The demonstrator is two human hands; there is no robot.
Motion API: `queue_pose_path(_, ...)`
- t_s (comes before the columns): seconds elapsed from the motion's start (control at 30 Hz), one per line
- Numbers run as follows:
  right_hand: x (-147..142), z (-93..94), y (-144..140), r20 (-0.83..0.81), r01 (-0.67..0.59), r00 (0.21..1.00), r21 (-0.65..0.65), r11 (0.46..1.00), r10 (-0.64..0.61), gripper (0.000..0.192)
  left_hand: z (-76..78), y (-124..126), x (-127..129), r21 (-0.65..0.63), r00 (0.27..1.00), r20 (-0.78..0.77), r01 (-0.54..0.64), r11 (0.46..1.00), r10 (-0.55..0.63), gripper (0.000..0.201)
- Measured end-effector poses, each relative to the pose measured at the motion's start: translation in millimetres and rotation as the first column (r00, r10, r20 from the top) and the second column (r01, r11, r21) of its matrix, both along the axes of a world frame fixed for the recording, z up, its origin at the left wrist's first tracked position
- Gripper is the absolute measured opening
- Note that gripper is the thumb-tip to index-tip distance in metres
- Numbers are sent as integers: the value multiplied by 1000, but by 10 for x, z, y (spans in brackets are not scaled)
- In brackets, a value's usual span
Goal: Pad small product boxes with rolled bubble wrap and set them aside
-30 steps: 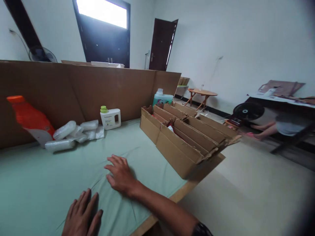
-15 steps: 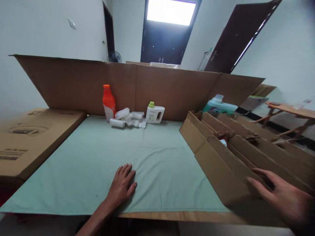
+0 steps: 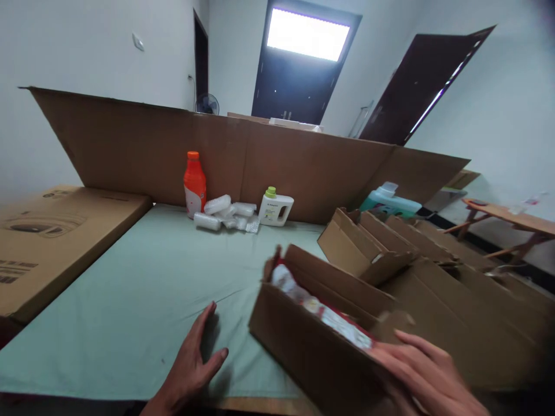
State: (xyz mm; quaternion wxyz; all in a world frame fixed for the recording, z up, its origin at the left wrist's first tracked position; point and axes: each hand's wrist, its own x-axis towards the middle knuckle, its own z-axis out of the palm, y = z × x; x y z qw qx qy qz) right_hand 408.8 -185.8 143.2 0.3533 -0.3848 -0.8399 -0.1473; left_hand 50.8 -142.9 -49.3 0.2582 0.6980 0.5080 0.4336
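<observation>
box (image 3: 299,335), 5 o'clock, sits out of line with other boxes (image 3: 455,315) at 4 o'clock, so pulling it clear looks partly done. right hand (image 3: 427,370) grips its near end; left hand (image 3: 191,361), 7 o'clock, fingers spread wide, holds nothing. red-and-white contents (image 3: 342,326) lie inside, seemingly not taken out yet; other boxes have no hand on them.
</observation>
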Motion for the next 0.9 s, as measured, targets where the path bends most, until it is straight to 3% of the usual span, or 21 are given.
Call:
queue_pose_path(0.13, -596, -21, 247, 42, -57, 997, -41, 998, 59, 36, 79, -83, -93, -24, 996, 61, -71, 997, 72, 83)
queue_pose_path(0.23, -654, -229, 264, -14, 55, 998, -43, 998, -55, 49, 106, -140, -185, -34, 990, 36, -136, 990, 137, 81)
queue_pose_path(0.3, -539, -450, 208, -97, 183, 977, -85, 979, -191, 69, 103, -151, -242, -46, 989, 38, -144, 989, 145, 79)
queue_pose_path(0.37, -404, -733, 146, -140, 261, 948, -165, 951, -285, 74, 56, -134, -281, -58, 986, 28, -163, 985, 165, 79)
queue_pose_path(0.47, -331, -1197, 125, -149, 265, 931, -351, 898, -334, 66, -105, -70, -283, -80, 975, -1, -222, 972, 222, 77)
queue_pose_path(0.57, -434, -1496, 279, -181, 207, 908, -589, 781, -377, 51, -235, 43, -215, -98, 967, -30, -256, 962, 254, 72)
queue_pose_path(0.67, -569, -1495, 638, -296, 130, 850, -683, 719, -435, 43, -119, 289, -103, -123, 971, 18, -233, 965, 237, 62)
queue_pose_path(0.8, -686, -1277, 1285, -443, -26, 796, -707, 707, -413, 46, 311, 870, 23, -146, 972, 162, -148, 978, 172, 57)
queue_pose_path(0.9, -756, -1223, 1656, -505, -133, 765, -731, 670, -399, 47, 479, 1255, 47, -162, 962, 222, -126, 979, 161, 60)
